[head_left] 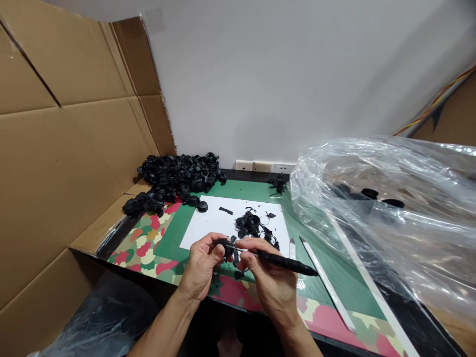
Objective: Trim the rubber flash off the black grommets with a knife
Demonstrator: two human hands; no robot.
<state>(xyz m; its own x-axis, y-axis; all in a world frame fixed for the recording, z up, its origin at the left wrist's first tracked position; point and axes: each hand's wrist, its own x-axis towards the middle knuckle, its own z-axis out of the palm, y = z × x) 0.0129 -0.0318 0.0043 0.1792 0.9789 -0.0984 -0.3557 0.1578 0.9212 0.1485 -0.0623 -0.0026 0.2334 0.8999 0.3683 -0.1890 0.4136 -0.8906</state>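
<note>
The left side is closed off by tall cardboard (74, 129), the far edge of the tabletop (249, 175) by a wall (260, 89). The far left corner is blocked by a heap of black pieces (182, 173), the right by a clear plastic bag (320, 208). Low passage is left across the near left part of the white sheet (203, 229); farther right it is hindered by black scraps (248, 224) and two white sticks (327, 283).
</note>
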